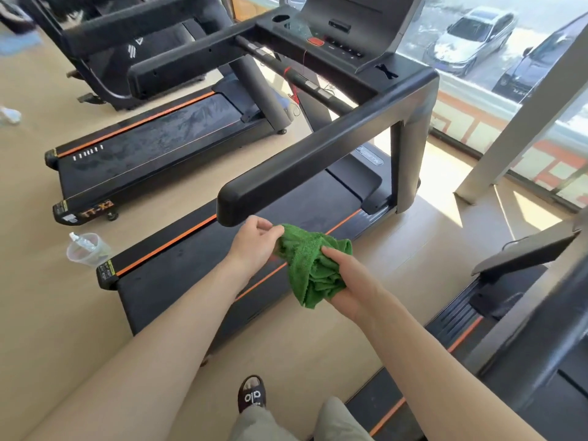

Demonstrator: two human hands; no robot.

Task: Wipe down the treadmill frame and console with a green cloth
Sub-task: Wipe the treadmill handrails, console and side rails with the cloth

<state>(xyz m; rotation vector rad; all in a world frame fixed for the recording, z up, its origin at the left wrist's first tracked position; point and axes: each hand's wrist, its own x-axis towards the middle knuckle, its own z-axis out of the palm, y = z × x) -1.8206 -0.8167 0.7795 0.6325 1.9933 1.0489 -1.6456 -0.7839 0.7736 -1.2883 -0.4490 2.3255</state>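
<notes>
**Cloth bunched just below the near end of the handrail**

You're standing in a gym with a pale wood floor, tall windows on the right looking out on parked cars, and black treadmills in a row. The treadmill [286, 173] you're cleaning runs away from you towards the far right, its console [334, 43] at the far end.

Both your hands are on the green cloth [310, 265], which hangs bunched in the air over the treadmill's near side rail. Your right hand [346, 278] has its fingers curled round the lower bulk of the cloth; your left hand [254, 240] pinches its upper left corner between thumb and fingertips.

The relation that matters: the rounded near end of the handrail [305, 154] sits just above and slightly left of the cloth, near your left hand but not touching it. The rail's long axis runs from that end up and away to the far right, towards the console. I'd judge the wipe should start at this near end and follow that line away from you
</notes>
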